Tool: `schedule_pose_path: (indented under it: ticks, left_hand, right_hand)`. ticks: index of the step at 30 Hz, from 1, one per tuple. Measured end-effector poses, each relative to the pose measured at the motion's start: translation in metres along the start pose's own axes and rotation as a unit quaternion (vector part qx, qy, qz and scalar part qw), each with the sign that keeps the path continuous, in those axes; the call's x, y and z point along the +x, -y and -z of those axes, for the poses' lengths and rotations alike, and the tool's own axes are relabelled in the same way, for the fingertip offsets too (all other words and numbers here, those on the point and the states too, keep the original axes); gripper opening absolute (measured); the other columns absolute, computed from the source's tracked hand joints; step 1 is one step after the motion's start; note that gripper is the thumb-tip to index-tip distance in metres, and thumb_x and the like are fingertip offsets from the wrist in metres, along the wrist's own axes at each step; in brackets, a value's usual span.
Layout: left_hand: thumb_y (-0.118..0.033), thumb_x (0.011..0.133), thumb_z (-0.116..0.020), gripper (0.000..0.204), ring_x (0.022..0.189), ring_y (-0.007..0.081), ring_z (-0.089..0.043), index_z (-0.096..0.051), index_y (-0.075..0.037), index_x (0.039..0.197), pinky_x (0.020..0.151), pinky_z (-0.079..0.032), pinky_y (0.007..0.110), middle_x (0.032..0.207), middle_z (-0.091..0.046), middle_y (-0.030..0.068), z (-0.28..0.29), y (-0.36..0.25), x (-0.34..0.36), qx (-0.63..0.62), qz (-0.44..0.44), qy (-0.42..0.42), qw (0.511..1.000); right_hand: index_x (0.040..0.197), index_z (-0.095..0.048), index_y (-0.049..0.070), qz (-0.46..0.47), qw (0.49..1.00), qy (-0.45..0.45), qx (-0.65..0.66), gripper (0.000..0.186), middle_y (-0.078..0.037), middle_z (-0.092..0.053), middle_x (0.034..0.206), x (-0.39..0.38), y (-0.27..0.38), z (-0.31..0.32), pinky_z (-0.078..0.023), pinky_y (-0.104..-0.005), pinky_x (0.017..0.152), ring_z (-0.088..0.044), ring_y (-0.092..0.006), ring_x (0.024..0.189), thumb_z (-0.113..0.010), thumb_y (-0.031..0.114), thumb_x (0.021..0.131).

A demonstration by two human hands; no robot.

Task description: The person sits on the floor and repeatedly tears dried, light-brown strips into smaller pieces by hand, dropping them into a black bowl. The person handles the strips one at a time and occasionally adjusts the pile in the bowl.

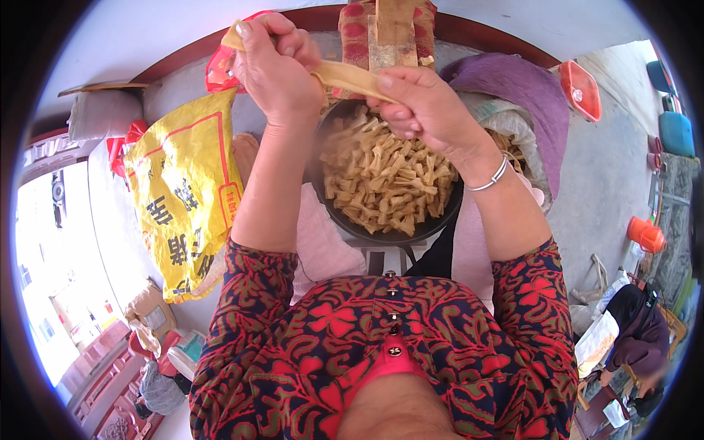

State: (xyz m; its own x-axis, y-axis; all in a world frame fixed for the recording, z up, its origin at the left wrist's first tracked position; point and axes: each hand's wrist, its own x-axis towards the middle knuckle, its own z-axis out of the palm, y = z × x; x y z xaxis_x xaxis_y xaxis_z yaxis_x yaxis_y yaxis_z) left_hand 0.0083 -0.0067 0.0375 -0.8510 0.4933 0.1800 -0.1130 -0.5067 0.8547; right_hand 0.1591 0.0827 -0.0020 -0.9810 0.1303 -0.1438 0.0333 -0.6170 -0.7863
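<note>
Biggest first: we have a yellow bag (183, 198) on the left, well apart from the hands. Next, a dark round pan (389, 237) in front of the person, heaped with tan, knotted-looking pieces (389, 169). Purple cloth (517, 95) bunched to its right.

We mark the left hand (275, 70) as curled, gripping, up beyond the pan's far left side. Right hand (422, 103) pinches with thumb and fingers over the pan's far right part, so it's the nearer one to the heap. Hands apart from each other.

Pale tan strip (348, 77): bridges the gap between them, above the pan's far edge, long axis mostly left-right, sloping down toward the right hand. Both hands are closed on it. We see a tan end poking past the left thumb too; the fist hides the middle, so we can't tell if it's one length.

Silver bracelet (493, 176) on the right wrist. Print last: dark characters, turned sideways, plus red ruled lines on the bag; we don't transcribe them.
</note>
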Motion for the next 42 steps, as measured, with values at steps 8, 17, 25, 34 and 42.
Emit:
schedule_pose_path:
  ticks: [8,17,25,34,42]
  left_hand:
    - [-0.026,0.096,-0.045,0.036,0.106,0.0349,-0.061,-0.065,0.0,0.111,0.086,-0.051,0.034,0.116,-0.061,0.0209,-0.002,0.04,-0.043,0.295,-0.327,0.266,0.858]
    - [0.005,0.08,-0.045,0.04,0.095,0.0144,-0.061,-0.058,0.006,0.117,0.082,-0.048,0.025,0.106,-0.064,0.0094,-0.007,0.024,-0.04,0.218,0.193,0.218,0.932]
    - [0.002,0.074,-0.052,0.019,0.066,0.0164,-0.059,-0.063,-0.001,0.089,0.061,-0.048,0.028,0.077,-0.065,0.0082,0.005,0.027,-0.026,0.418,-0.163,0.277,0.85]
    - [0.005,0.076,-0.042,0.015,0.058,0.0158,-0.055,-0.055,-0.001,0.081,0.055,-0.045,0.029,0.065,-0.057,0.0094,0.011,0.02,-0.036,0.391,-0.165,0.296,0.855]
    - [-0.002,0.083,-0.046,0.012,0.063,0.0053,-0.049,-0.057,-0.001,0.087,0.056,-0.043,0.024,0.068,-0.054,0.0008,0.01,0.029,-0.035,0.412,0.0,0.24,0.879]
  right_hand:
    - [0.102,-0.061,0.004,0.29,0.852,-0.16,-0.405,0.019,-0.003,-0.061,0.071,-0.009,0.0,-0.01,-0.048,-0.0284,0.058,-0.059,-0.016,0.061,-0.063,0.012,0.085]
    - [0.09,-0.059,-0.003,0.202,0.878,-0.204,-0.383,0.026,-0.009,-0.061,0.068,-0.004,-0.007,-0.002,-0.047,-0.0291,0.06,-0.057,-0.0139,0.066,-0.054,0.022,0.095]
    - [0.078,-0.06,0.009,-0.017,0.99,-0.139,0.016,0.029,0.006,-0.036,0.051,-0.012,0.009,-0.006,-0.022,-0.0209,0.039,-0.03,-0.0055,0.04,-0.051,0.03,0.096]
    - [0.082,-0.062,0.006,-0.003,0.988,-0.109,-0.107,0.019,0.005,-0.047,0.054,-0.008,0.011,0.002,-0.025,-0.0195,0.04,-0.036,-0.003,0.043,-0.066,0.024,0.086]
    - [0.093,-0.063,0.006,0.085,0.959,-0.117,-0.242,0.018,0.008,-0.049,0.062,-0.008,0.007,0.008,-0.026,-0.0159,0.042,-0.033,0.0016,0.047,-0.068,0.022,0.087]
